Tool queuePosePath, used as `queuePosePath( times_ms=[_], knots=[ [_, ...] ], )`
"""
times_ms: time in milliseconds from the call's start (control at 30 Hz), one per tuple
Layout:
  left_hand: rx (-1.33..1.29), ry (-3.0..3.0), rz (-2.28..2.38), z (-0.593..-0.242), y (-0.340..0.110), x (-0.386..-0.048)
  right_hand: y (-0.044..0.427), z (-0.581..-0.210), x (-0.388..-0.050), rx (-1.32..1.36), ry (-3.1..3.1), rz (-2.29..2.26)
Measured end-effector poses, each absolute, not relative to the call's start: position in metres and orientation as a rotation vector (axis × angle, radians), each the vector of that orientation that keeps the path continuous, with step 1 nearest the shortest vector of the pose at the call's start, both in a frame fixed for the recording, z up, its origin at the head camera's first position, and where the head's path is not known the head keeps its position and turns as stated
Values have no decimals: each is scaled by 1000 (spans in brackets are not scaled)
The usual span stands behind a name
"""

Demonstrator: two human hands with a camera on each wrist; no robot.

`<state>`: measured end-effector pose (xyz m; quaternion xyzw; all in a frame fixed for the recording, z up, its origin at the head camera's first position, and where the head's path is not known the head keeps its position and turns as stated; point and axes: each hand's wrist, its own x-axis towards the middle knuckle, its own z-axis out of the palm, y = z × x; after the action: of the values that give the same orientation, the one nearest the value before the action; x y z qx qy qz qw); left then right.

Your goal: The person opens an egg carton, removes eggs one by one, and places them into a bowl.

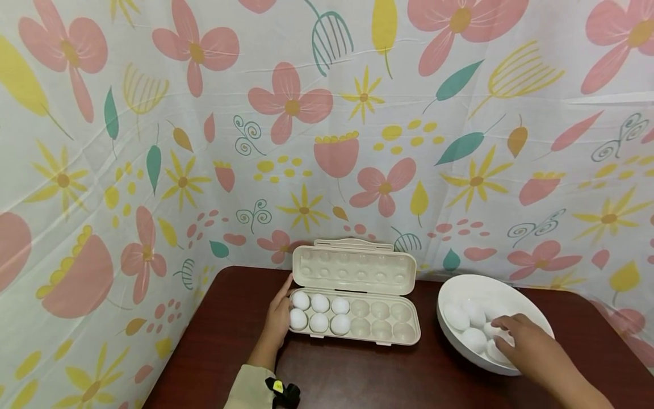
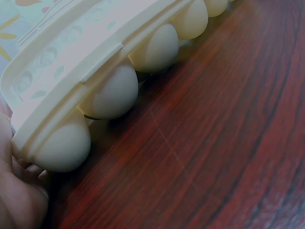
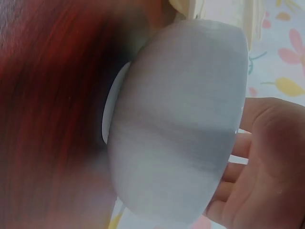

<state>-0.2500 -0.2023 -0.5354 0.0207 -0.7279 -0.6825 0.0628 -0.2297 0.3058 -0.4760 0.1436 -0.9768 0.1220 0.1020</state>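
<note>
A cream plastic egg carton (image 1: 368, 335) lies with its lid (image 1: 357, 270) raised. White eggs (image 1: 319, 304) fill the left half of its cups, and the cups on the right hold none. My left hand (image 1: 277, 318) holds the carton's left end, one finger stretched up along the lid side; in the left wrist view, fingers (image 2: 21, 191) curl by the end cup. On the right, a white bowl (image 1: 460, 352) contains several white eggs (image 1: 456, 316). My right hand (image 1: 531, 346) reaches over its rim, fingers spread above the eggs. In the right wrist view, the bowl's wall (image 3: 176, 114) hides the fingertips.
Both containers stand on a dark red-brown wooden table (image 1: 337, 375), with a gap between them. A floral cloth (image 1: 327, 130) hangs right behind and to the left of the table. A black strap device (image 1: 286, 392) sits on the left wrist.
</note>
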Motion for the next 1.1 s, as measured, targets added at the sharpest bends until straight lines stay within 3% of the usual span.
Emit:
queuePosePath(
  times_ms=[1100],
  knots=[
    [58,-2202,-2044,-536,-203,-249,230,-478,-213,439,-2574,664]
  ],
)
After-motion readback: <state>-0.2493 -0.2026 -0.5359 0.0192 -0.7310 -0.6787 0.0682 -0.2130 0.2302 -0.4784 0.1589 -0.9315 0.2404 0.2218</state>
